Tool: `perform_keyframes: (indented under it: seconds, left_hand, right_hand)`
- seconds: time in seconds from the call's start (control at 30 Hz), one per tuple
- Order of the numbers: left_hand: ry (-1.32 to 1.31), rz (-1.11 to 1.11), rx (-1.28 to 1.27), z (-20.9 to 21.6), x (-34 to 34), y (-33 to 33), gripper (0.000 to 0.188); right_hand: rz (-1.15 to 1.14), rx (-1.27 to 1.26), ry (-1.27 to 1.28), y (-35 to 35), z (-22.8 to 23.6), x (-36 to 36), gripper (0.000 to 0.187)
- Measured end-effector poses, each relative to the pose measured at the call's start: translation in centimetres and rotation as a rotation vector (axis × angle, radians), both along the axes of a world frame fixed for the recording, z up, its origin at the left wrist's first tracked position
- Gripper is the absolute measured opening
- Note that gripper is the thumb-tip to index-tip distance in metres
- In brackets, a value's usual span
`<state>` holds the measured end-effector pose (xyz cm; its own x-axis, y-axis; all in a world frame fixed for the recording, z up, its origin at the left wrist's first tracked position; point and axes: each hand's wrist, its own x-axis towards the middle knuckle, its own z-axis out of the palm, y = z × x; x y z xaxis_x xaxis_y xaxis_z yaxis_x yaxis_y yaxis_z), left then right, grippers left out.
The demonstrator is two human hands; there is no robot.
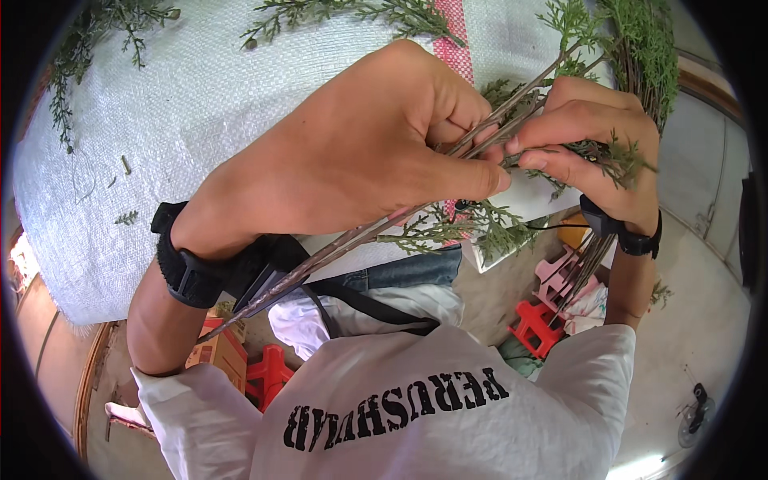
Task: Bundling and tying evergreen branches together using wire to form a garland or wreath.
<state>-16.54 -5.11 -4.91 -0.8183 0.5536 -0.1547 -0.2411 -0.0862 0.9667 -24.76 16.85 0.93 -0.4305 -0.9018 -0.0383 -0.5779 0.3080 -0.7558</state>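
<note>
My left hand (344, 144) is closed round a thin bundle of brown evergreen stems (336, 250), its thumb pressed along them. The stems slant from beside my left wrist up to green leafy tops (572, 32) at the upper right. Close to the left thumb, my right hand (600, 128) pinches a small evergreen sprig (620, 164) between thumb and fingers; exactly where it meets the bundle is hidden. Below the hands, another leafy sprig (496, 224) sticks out from the stems. Both wrists wear black straps.
A white woven sack (160, 136) with a red stripe covers the work surface. Loose sprigs lie at its far left (104, 40) and far middle. A thick bunch of greenery (648, 64) stands at the far right. Below are a red stool (536, 328), a pink stool (560, 280) and a cardboard box (226, 356).
</note>
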Motion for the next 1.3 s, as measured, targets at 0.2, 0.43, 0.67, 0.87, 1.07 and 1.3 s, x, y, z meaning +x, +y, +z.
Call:
perform_keyframes:
  seconds: [0.2,0.43,0.67,0.87,1.07,1.3]
  left_hand:
    - [-0.067,0.001,-0.052,0.3,0.1,0.3,0.011]
    - [-0.045,-0.012,-0.104,0.5,0.1,0.2,0.009]
    - [-0.093,0.025,-0.071,1.0,0.3,0.3,0.008]
    - [-0.050,-0.042,-0.133,1.2,-0.1,0.2,0.011]
    - [-0.066,-0.018,-0.076,1.5,0.0,0.8,0.017]
    - [0.032,0.011,-0.111,1.4,0.9,-0.4,0.019]
  right_hand:
    - [-0.031,-0.031,-0.052,0.5,-0.7,0.0,0.014]
    - [-0.042,-0.076,-0.108,0.7,-1.6,0.4,0.017]
    - [-0.103,-0.149,-0.182,1.0,-2.3,1.1,0.018]
    - [-0.068,-0.151,-0.024,1.2,-2.1,1.4,0.022]
    - [-0.042,-0.105,0.019,1.9,0.7,0.6,0.024]
    - [-0.646,-0.155,0.222,0.6,5.7,6.2,0.051]
